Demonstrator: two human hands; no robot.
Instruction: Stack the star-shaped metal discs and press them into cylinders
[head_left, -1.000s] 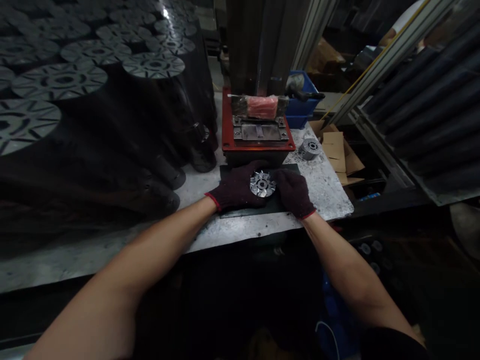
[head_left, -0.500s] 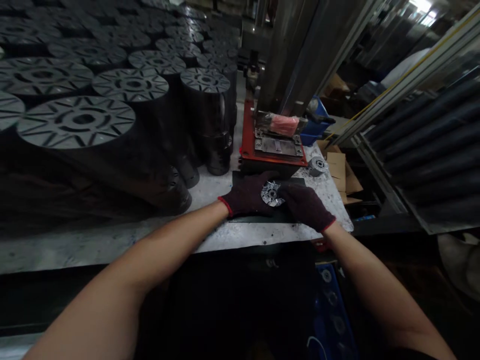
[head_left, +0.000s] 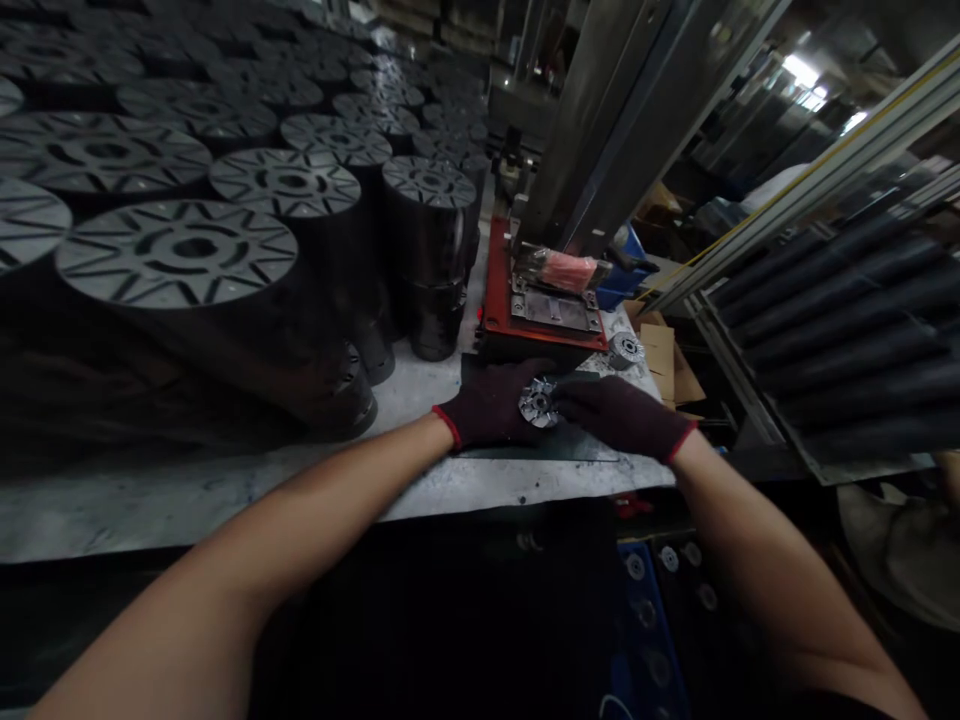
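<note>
A round metal rotor core [head_left: 538, 402] with radial slots and a centre hole sits between my hands, above a dark mat [head_left: 525, 450] on the bench. Gloved in dark maroon, my left hand [head_left: 499, 400] wraps round its left side and grips it. Thin bright edges stick out around the core's face. From the right, my right hand [head_left: 615, 410] reaches in with fingers pinched together at the core's right edge. Whatever small thing those fingertips hold, if anything, is hidden.
Stacks of similar slotted cores [head_left: 180, 250] crowd the left. Ahead stands a red-based press fixture [head_left: 544, 320] with a pink wrapped piece [head_left: 568, 270]. Another core [head_left: 625, 349] lies to its right. Cardboard boxes [head_left: 660, 360] and a blue tray [head_left: 649, 600] of cores are on the right.
The camera view has shifted slightly. My right hand has turned and moved slightly right, its fingertips still at the core's edge. My left hand keeps its grip on the core.
</note>
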